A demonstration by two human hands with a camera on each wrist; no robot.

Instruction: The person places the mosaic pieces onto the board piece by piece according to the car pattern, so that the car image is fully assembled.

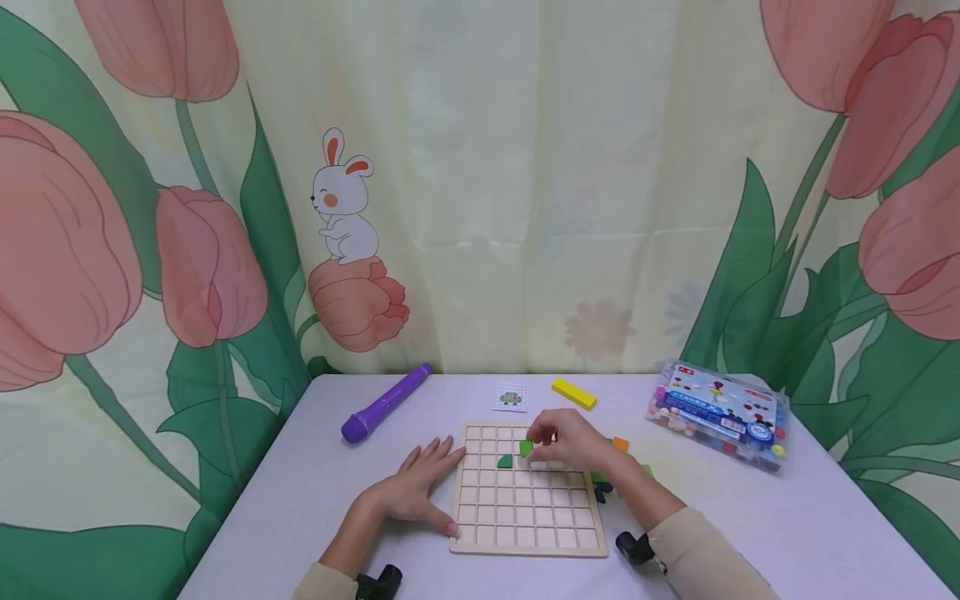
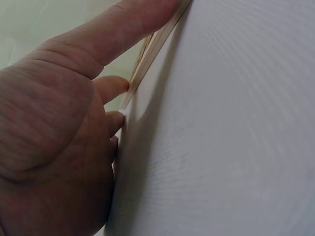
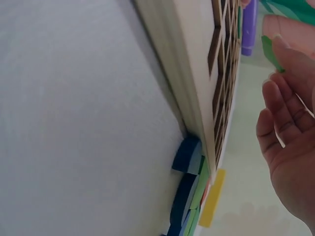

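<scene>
A wooden grid board with square compartments lies on the white table. My left hand spreads its fingers along the board's left side, the thumb touching the near left corner. Over the upper part of the grid, my right hand pinches a bright green tile between thumb and fingers. In the right wrist view that green tile shows edge-on, raised above the board. A darker green tile with a rounded corner sits in the grid just left of the pinched one.
Right of the board lie dark blue pieces, an orange piece and green ones, partly under my right forearm. Behind the board are a small picture card and a yellow block. A purple toy microphone lies left, a plastic box right.
</scene>
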